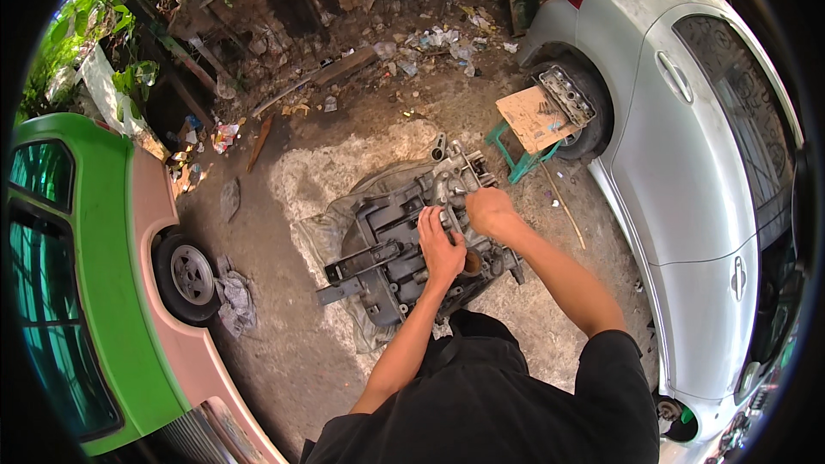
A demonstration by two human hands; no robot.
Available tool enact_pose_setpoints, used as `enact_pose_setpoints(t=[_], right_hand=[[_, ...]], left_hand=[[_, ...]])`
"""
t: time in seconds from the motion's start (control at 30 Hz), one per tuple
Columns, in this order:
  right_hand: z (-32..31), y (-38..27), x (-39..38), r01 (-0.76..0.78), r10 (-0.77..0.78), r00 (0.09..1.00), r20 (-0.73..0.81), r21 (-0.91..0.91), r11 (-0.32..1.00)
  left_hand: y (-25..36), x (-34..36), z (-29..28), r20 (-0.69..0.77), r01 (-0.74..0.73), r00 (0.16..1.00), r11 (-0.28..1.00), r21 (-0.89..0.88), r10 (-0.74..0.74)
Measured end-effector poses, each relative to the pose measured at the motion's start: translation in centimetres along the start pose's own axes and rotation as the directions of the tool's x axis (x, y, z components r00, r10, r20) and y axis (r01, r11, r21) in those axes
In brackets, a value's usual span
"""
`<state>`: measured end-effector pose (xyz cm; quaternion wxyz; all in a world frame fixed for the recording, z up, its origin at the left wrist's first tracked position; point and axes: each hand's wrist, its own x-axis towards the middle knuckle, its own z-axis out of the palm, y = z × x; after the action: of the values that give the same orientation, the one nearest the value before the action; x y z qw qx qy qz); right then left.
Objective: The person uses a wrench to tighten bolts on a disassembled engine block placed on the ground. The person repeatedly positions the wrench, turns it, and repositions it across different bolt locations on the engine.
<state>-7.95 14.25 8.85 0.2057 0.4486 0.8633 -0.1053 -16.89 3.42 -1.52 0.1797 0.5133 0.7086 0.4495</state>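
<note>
A dismantled engine block [391, 223] of dark and grey metal lies on the ground in front of me. My left hand [441, 247] rests on its upper middle, fingers and thumb curved around a small grey metal part [445, 217]. Just to the right, my right hand [492, 211] is closed like a fist over the engine's right side; whatever it grips is hidden under the fingers. Beside my left wrist a brown round opening [472, 263] shows on the engine. A long metal bracket [365, 259] sticks out toward the left.
A grey cloth [320, 228] lies under the engine. Beyond it, a green stool [514, 159] carries a wooden board [526, 118] with a metal cylinder-head cover [567, 96]. A silver car [662, 163] stands right, a green and pink vehicle [159, 223] left. Litter [443, 41] lines the wall.
</note>
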Motion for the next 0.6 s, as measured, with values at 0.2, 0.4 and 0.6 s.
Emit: enact_pose_setpoints(t=[0.2, 0.4, 0.6], right_hand=[[9.8, 2.5, -3.9, -0.004, 0.082, 0.969, -0.232, 0.319, 0.948], [13.2, 4.2, -3.2, 0.072, 0.090, 0.916, -0.391, 0.381, 0.922], [12.6, 5.2, -2.8, 0.006, 0.284, 0.833, -0.475, 0.520, 0.854]], left_hand=[[0.0, 0.0, 0.2, -0.019, -0.001, 1.000, 1.000, 0.010, 0.001], [-0.1, 0.0, 0.2, -0.019, -0.034, 0.999, 0.999, -0.031, 0.033], [-0.2, -0.1, 0.2, -0.006, -0.019, 1.000, 1.000, 0.006, 0.019]])
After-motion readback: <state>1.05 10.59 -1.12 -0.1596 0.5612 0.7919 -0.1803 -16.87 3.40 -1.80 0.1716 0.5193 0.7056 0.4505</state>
